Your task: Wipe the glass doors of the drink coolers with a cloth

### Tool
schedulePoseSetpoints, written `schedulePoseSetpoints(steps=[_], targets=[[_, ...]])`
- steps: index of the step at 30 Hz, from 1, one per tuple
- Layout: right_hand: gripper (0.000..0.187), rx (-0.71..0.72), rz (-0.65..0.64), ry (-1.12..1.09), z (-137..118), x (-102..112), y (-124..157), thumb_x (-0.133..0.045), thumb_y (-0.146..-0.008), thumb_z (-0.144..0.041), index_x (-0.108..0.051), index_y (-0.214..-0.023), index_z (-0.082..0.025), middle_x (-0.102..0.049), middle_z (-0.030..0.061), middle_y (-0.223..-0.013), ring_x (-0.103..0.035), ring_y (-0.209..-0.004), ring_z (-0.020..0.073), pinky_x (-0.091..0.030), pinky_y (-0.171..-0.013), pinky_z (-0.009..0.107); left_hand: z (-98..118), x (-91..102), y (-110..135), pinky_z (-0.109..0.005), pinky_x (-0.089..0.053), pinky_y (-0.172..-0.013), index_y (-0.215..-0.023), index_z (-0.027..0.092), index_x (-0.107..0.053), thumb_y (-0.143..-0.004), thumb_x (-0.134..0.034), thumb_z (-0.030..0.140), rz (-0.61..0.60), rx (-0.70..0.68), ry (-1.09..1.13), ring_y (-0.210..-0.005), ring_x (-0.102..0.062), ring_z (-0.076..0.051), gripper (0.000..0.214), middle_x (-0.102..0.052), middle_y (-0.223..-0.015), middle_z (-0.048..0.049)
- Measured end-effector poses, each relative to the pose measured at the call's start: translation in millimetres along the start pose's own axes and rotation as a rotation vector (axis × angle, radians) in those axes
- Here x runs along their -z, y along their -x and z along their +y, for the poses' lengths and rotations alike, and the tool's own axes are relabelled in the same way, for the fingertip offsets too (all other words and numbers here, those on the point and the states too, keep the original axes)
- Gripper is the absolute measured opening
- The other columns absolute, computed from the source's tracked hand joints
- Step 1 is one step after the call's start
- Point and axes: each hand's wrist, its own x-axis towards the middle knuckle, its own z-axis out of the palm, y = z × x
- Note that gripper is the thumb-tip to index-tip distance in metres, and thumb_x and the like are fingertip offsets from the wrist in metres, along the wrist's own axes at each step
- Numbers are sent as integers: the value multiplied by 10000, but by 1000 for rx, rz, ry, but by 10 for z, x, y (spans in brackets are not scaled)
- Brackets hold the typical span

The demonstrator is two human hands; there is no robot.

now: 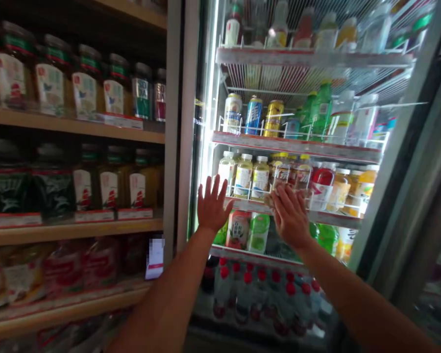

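Spread flat, my left hand [211, 208] rests against the glass door [284, 242] of a lit drinks fridge. Its fingers are apart and hold nothing. To the right, my right hand [291, 215] presses a crumpled beige cloth [269, 200] on the same glass. Most of the cloth is hidden under the fingers. Behind the pane, near both hands, stand pale yellow bottles [243, 174] with white caps. Lower down, a red can [238, 229] and a green can [258, 233] show between my arms.
Wooden shelves [73, 228] with bottled drinks stand to the left of the fridge. The metal door frame [389, 215] slants up on the right. Upper fridge shelves hold cans, including a gold can [274, 118], and green bottles [321, 112]. Red-capped bottles [248, 294] fill the bottom.
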Motion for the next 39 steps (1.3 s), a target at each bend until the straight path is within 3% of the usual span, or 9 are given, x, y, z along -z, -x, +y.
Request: schedulePoseSetpoints(steps=[4,10,16,22,27,28,33,37,39], targets=[[694,226,-158,-51,199,143,-196,-474,-1016,-181,-134,-1606,-317,-391,16,-1578,-345,-1483,207,-237,-1263,468,98,-77,301,-521,-85,-1262,-1532,163,-408,-1061,-359,412,8,130,-6,-1540,-24,-268,535,-261,-1624,-103],[665,-110,170,64,171,8,-376,-449,-1005,-214,-175,-1611,-198,-385,112,-1578,-306,-1499,280,-290,-1223,520,150,-153,545,-546,-69,-1255,-1530,109,-389,-1028,-445,417,53,94,-16,-1539,-10,-301,592,-276,-1611,-156],[708,345,-85,-5,44,30,-430,-503,-968,-158,-198,-1604,-224,-438,38,-1551,-354,-1478,216,-241,-1260,439,133,-194,527,-545,-88,-1255,-1574,124,-300,-1026,-439,383,122,69,-55,-1537,-54,-323,622,-253,-1622,-144],[666,-60,156,6,66,28,-523,-494,-960,-182,-267,-1586,-155,-398,123,-1569,-338,-1482,293,-298,-1213,527,152,-194,545,-549,-115,-1255,-1595,150,-248,-1011,-465,385,119,78,-86,-1537,-65,-317,665,-246,-1627,-128],[677,535,-138,-113,-105,-52,-374,-503,-977,-173,-226,-1594,-189,-450,38,-1544,-367,-1469,204,-226,-1268,434,150,-189,551,-545,-113,-1257,-1593,146,-250,-1019,-457,381,123,72,-97,-1536,-77,-318,654,-250,-1626,-130],[679,546,-133,-112,-109,-57,-391,-505,-979,-168,-220,-1595,-204,-461,24,-1536,-381,-1461,190,-217,-1272,425,147,-189,552,-543,-113,-1258,-1594,149,-249,-1020,-456,383,126,73,-97,-1537,-77,-316,653,-251,-1626,-129],[667,-12,178,-7,-147,-106,-508,-524,-953,-165,-295,-1578,-203,-434,70,-1553,-358,-1474,268,-293,-1221,502,137,-193,554,-545,-102,-1260,-1591,146,-263,-1031,-428,397,132,64,-82,-1538,-63,-314,635,-244,-1629,-126],[657,488,-85,-69,-203,-106,-462,-503,-971,-180,-270,-1584,-218,-452,29,-1542,-391,-1456,224,-283,-1237,452,142,-208,558,-552,-115,-1258,-1578,154,-304,-1012,-484,390,135,69,-52,-1538,-68,-312,640,-261,-1623,-127],[639,546,-143,-64,-139,-68,-475,-503,-976,-182,-290,-1576,-243,-462,3,-1536,-420,-1437,204,-265,-1244,439,144,-214,561,-556,-131,-1254,-1570,152,-323,-1008,-486,400,136,71,-55,-1538,-74,-315,635,-270,-1620,-130]])
